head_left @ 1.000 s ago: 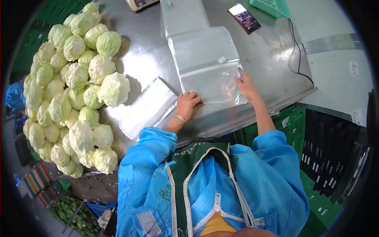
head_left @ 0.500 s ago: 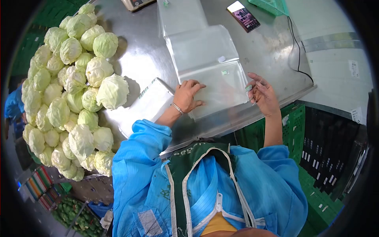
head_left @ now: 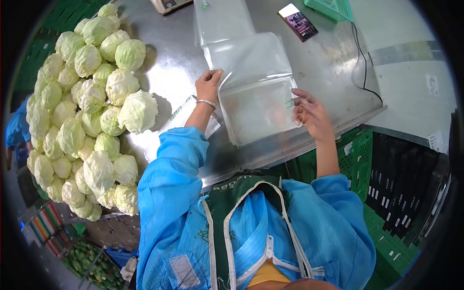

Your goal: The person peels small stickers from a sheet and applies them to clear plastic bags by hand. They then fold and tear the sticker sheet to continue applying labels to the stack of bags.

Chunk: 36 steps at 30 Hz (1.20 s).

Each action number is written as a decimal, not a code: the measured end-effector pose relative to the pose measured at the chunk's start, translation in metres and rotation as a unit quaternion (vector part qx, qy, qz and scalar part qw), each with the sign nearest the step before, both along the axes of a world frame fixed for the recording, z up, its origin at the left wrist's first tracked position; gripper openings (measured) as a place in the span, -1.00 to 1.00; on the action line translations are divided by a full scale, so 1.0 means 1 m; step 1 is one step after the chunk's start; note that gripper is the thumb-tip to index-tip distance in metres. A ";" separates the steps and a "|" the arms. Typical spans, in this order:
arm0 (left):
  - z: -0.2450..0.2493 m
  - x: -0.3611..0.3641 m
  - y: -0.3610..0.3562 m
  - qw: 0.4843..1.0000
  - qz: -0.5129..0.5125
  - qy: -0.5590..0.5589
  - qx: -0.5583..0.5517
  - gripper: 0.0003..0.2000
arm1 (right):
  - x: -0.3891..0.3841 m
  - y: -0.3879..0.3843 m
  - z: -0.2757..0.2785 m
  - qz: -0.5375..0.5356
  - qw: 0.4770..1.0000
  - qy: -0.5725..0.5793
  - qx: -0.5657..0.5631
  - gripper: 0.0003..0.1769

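Clear plastic bags [head_left: 258, 108] lie in a stack on the metal table, with another stack of clear bags [head_left: 224, 21] behind it. At the near stack's left edge, my left hand [head_left: 209, 87] pinches the plastic with thumb and fingers together. My right hand [head_left: 311, 113] is at the stack's right edge, fingers partly spread, with a small green-marked label [head_left: 290, 103] by its fingertips. White printed plastic packaging [head_left: 181, 118] lies left of the bags, partly under my left forearm. Many pale green cabbages [head_left: 138, 111] are heaped on the left.
A phone [head_left: 297, 22] with a lit screen and a green basket [head_left: 331, 8] are at the back right, near a black cable [head_left: 363, 72]. A scale [head_left: 169, 5] stands at the back. Green crates [head_left: 355, 164] are below the right edge. A person's blue sleeve [head_left: 18, 126] shows far left.
My left hand has moved up and left from the middle of the bag to its left edge and closed. My right hand has shifted slightly left. The small label on the bag is no longer visible there.
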<state>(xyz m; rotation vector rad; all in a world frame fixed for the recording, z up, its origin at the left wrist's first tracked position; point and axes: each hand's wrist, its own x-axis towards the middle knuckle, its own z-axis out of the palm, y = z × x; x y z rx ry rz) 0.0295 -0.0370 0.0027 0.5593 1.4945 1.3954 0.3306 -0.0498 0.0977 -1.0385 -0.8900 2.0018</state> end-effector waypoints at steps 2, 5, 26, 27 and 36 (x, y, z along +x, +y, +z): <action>-0.010 -0.003 -0.007 0.999 -0.037 0.000 -0.013 -0.78 | -0.004 0.005 -0.013 -0.010 0.999 -0.041 0.007 -0.61; -0.011 0.013 -0.022 0.991 -0.120 0.057 0.016 -0.71 | -0.005 0.006 -0.019 -0.024 0.998 -0.057 -0.004 -0.63; -0.018 0.027 -0.074 0.755 -0.393 0.499 0.164 -0.77 | 0.030 -0.019 0.004 -0.068 0.998 0.007 0.008 -0.63; -0.021 0.028 -0.072 0.757 -0.397 0.497 0.151 -0.78 | 0.030 -0.020 0.000 -0.067 0.998 0.005 0.006 -0.63; -0.011 0.020 -0.035 0.910 -0.334 0.243 0.044 -0.86 | 0.029 -0.028 0.015 -0.004 0.997 0.080 0.015 -0.60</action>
